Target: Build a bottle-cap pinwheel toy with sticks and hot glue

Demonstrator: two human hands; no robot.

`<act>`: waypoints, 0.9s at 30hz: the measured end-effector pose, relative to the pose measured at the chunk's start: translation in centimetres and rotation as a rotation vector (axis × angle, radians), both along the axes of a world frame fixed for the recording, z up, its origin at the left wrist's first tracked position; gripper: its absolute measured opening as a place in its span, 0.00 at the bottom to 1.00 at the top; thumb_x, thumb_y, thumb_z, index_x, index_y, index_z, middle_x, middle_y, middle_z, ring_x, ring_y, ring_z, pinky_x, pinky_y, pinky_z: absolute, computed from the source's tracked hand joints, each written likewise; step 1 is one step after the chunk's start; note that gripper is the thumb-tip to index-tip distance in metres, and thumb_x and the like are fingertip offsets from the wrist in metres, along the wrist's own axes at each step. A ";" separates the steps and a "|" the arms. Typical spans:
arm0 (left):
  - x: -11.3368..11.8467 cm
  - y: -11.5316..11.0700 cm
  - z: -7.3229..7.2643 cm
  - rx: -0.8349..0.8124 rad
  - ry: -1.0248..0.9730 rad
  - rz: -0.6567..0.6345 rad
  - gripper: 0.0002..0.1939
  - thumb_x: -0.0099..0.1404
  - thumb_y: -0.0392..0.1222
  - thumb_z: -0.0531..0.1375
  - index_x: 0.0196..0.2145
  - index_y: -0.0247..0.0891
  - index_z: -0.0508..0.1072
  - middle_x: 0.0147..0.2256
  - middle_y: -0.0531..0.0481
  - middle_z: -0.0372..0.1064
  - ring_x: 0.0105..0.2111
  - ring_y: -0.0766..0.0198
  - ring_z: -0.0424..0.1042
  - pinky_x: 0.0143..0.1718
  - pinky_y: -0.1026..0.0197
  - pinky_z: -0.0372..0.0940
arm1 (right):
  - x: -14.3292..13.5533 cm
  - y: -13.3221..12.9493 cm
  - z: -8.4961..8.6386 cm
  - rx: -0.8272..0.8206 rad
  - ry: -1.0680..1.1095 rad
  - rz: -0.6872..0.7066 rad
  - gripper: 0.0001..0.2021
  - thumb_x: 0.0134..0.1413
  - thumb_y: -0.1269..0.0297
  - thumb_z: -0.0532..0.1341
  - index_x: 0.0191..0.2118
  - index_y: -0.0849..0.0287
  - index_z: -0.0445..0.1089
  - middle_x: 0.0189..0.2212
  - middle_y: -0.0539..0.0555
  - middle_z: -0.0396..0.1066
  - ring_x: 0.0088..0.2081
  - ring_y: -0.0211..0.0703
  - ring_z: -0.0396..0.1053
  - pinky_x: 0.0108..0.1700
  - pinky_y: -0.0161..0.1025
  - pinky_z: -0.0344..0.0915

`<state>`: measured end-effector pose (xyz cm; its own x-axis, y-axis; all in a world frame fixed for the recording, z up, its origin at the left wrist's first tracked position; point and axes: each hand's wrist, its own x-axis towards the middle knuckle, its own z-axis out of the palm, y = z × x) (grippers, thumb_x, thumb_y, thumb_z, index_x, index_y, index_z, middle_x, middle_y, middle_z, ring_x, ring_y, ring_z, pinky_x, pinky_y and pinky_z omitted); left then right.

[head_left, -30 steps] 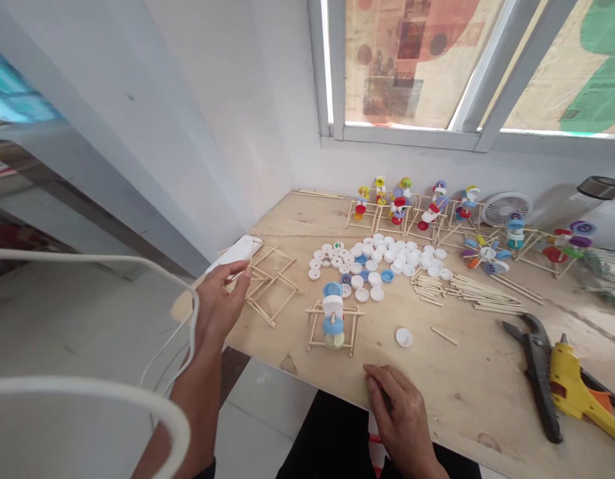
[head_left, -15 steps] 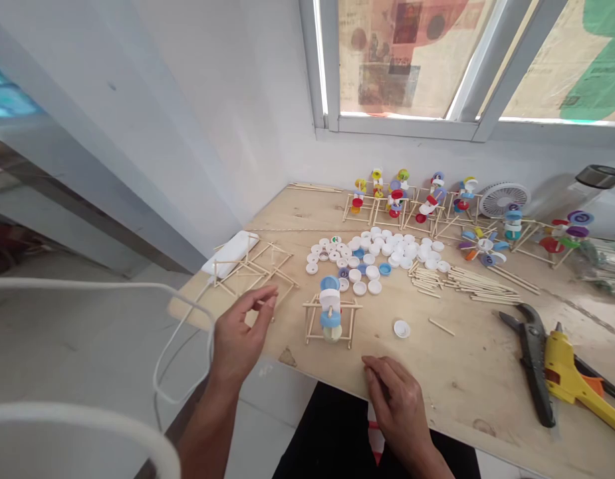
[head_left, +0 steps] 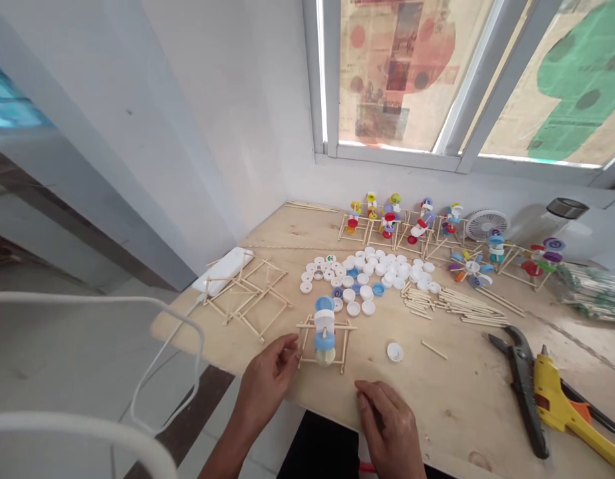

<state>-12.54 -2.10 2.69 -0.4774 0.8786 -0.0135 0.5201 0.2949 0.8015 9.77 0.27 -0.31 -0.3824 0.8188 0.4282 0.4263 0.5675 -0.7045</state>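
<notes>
A small wooden-stick stand (head_left: 343, 349) carries a wheel of blue and white bottle caps (head_left: 324, 320), upright near the table's front edge. Just left of the stand is my left hand (head_left: 267, 376), its thumb and fingers curled close together with nothing visible in them. Whether its fingertips touch the stand's left leg, I cannot tell. My right hand (head_left: 391, 422) lies at the table edge, right of and nearer than the stand. Its fingers are curled in, and their inside is hidden. Beyond it lie a single white cap (head_left: 395, 352) and a short stick (head_left: 433, 350).
Loose white caps (head_left: 387, 266) lie behind the stand, with stick piles (head_left: 471, 307) to their right. Empty stick frames (head_left: 252, 293) and a white power strip (head_left: 222, 271) are at left. Finished wheels (head_left: 388, 223) line the wall. Pliers (head_left: 524, 389) and a yellow glue gun (head_left: 549, 392) lie right.
My left hand has moved right and toward the front edge, from beside the empty frames to beside the cap-wheel stand. My right hand stays at the table edge; the view has tilted up slightly.
</notes>
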 end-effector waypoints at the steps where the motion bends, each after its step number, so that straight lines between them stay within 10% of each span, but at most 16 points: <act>1: 0.0 0.1 0.0 -0.011 0.022 -0.013 0.18 0.57 0.53 0.56 0.40 0.40 0.74 0.28 0.50 0.75 0.28 0.59 0.73 0.29 0.61 0.66 | -0.1 0.0 -0.1 -0.006 0.026 -0.008 0.12 0.62 0.66 0.52 0.43 0.57 0.71 0.29 0.55 0.74 0.31 0.41 0.73 0.36 0.36 0.71; 27: 0.3 0.7 0.8 -0.009 0.002 -0.049 0.13 0.57 0.51 0.54 0.27 0.43 0.74 0.20 0.52 0.71 0.23 0.59 0.71 0.25 0.63 0.63 | -2.8 1.9 -2.1 0.122 0.019 -0.053 0.15 0.61 0.62 0.49 0.50 0.56 0.65 0.33 0.55 0.74 0.30 0.42 0.73 0.34 0.36 0.71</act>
